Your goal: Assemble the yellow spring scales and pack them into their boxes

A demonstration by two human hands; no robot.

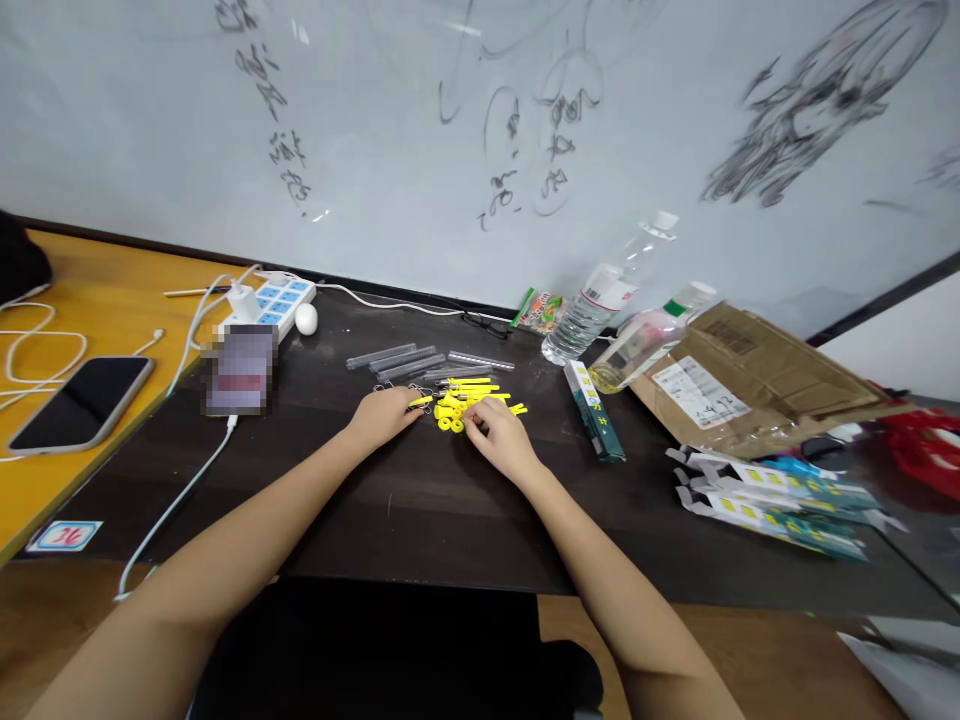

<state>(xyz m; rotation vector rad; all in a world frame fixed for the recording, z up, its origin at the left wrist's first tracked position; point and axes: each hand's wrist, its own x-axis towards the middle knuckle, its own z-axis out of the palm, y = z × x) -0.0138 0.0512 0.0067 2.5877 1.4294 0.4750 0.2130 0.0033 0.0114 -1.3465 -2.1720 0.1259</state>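
Note:
My left hand (382, 417) is closed in a pinch on a small yellow plastic piece (422, 401) that sticks out past the fingertips. My right hand (501, 432) is at the right side of a pile of yellow plastic parts (450, 408), its thumb and fingertips curled together. Whatever those fingers hold is too small to make out. Ring-shaped parts lie at the pile's front, and thin yellow sticks (480, 390) spread behind and to the right. Thin wire hooks (386, 384) lie just behind my left hand. Several clear plastic tubes (409, 362) rest behind the pile.
A green-and-white box (595, 412) lies to the right, before a water bottle (592, 310) and a second bottle (645, 345). Farther right are a cardboard parcel (750, 380) and flattened boxes (780, 500). On the left are a power strip (283, 305), cables and a phone (82, 402).

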